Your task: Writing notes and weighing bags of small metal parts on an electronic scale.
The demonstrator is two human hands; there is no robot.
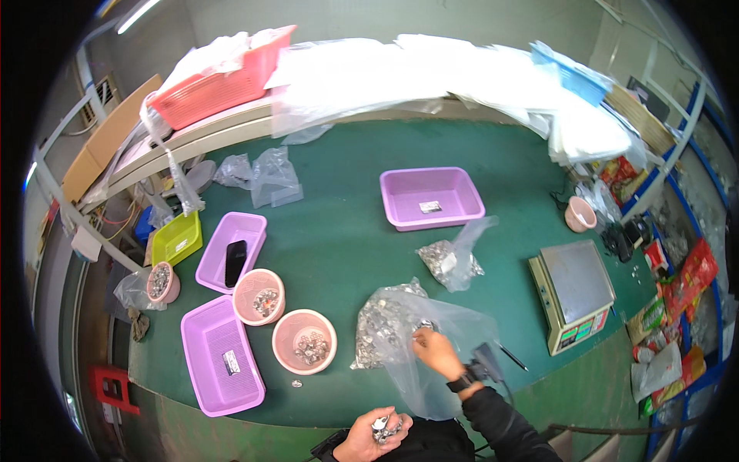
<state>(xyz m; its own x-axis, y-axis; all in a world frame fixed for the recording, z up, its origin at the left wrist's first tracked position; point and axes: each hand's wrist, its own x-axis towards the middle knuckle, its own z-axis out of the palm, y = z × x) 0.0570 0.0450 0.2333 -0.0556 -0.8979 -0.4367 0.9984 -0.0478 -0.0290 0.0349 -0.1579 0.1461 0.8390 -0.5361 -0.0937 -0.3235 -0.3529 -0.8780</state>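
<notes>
At the table's front edge, my left hand [375,436] is curled palm up around several small shiny metal parts [383,428]. My right hand [436,353], a dark band at its wrist, reaches to the open side of a clear plastic bag [419,377]. That bag lies on the table, its left part full of small silvery metal parts [382,323]. The right fingers are drawn together beside a shiny piece; what they pinch is too small to make out. Two pink round tubs [304,362] with a few metal parts in the bottom stand left of the bag.
Purple trays [194,339] stand at left, one holding a black phone [235,263]; another purple tray [431,219] is farther back. A smaller filled bag [450,262] lies behind the big one. At right are a weighing scale [577,285] and a pen [513,357].
</notes>
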